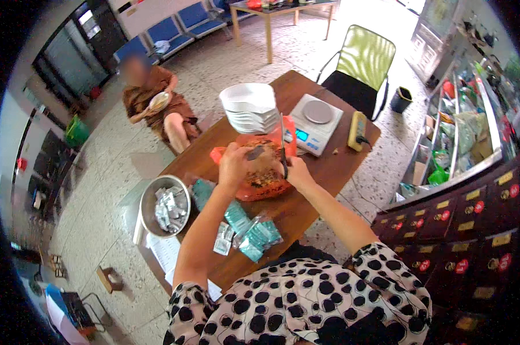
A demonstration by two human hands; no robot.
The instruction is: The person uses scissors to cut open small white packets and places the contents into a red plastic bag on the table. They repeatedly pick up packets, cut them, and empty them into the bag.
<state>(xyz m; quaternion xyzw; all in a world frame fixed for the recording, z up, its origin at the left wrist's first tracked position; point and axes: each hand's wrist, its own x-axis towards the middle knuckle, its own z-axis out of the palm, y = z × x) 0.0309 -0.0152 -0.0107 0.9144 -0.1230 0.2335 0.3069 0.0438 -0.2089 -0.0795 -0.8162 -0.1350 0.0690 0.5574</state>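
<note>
My left hand (235,166) is at the left side of an open orange plastic bag (264,194), its fingers around something dark and flat that I cannot identify. In my right hand (296,172) are scissors (283,148), upright with the blades pointing away from me. Brown, dried-looking loose material (260,179) fills the bag between my hands. Just beyond the bag rises a stack of white bowls (249,105). To its right lies a digital scale (318,123) with a round plate and a lit display.
A metal bowl (144,211) of silvery packets, teal packets (238,220) and papers (163,252) lie on the wooden table (305,207). A yellow power strip (357,129) is at the far right. Beyond stands a green-backed chair (368,51). Another person (156,95) sits at left holding a bowl.
</note>
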